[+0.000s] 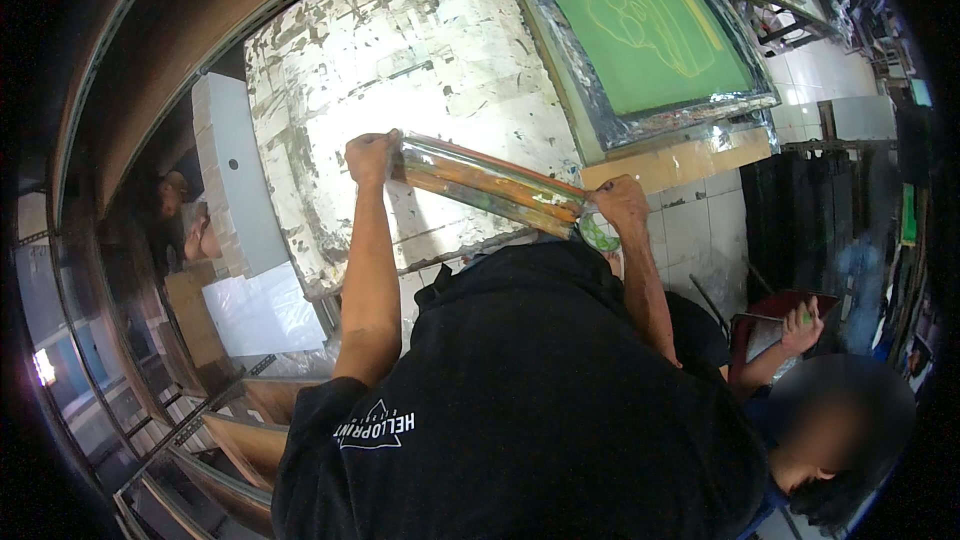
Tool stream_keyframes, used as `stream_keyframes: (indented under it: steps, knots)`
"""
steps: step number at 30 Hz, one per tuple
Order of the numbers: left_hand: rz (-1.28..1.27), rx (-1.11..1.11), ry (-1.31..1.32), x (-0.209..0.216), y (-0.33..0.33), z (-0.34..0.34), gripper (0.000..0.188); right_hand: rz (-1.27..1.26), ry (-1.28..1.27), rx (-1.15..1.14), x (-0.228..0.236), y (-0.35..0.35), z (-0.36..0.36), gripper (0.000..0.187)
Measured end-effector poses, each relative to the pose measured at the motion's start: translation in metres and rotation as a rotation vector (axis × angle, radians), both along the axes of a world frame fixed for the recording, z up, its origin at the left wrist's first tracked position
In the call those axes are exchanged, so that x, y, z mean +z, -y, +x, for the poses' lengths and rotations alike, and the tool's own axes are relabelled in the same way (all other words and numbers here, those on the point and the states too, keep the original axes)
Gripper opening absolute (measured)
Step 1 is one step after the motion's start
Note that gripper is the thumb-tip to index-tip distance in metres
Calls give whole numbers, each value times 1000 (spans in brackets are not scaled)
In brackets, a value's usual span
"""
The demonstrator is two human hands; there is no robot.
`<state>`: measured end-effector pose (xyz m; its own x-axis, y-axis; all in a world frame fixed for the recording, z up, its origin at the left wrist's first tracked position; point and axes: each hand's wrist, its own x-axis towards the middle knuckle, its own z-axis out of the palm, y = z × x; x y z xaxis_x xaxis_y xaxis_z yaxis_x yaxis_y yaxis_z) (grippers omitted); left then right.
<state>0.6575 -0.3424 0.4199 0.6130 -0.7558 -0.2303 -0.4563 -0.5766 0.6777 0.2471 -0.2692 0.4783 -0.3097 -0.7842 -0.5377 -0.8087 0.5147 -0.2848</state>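
Note:
A glossy, see-through strip of tape (480, 180) with brownish reflections is stretched between my hands, above the near part of the paint-flecked white table (420, 60). My left hand (372, 157) is closed on the strip's left end. My right hand (620, 202) is closed around the tape roll (600, 230) at the other end, near the table's right corner. The roll's round end shows green and white below my fingers. The strip looks taut and slopes down toward the right.
A framed green printing screen (650, 30) with a yellow line drawing lies right of the table. Left stand a grey-white box (238, 165) and white sheets (265, 310). Wooden racks (245, 440) are behind left. A co-worker's hand (800, 325) holds a dark red flat thing at lower right.

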Motion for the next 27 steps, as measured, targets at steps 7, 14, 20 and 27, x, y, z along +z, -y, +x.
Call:
stream_keyframes:
  steps: [7,14,20,27]
  knots:
    - [141,-18,108,13,-4,-9,32,20,-212,174,-10,14,9,33]
    - [148,104,339,-6,-6,-27,37,-10,-299,318,-11,11,15,39]
    - [105,165,14,-2,-5,-25,34,-17,-355,261,-16,14,17,37]
    - [-65,301,-270,4,-19,-29,30,-13,-388,209,-3,12,34,31]
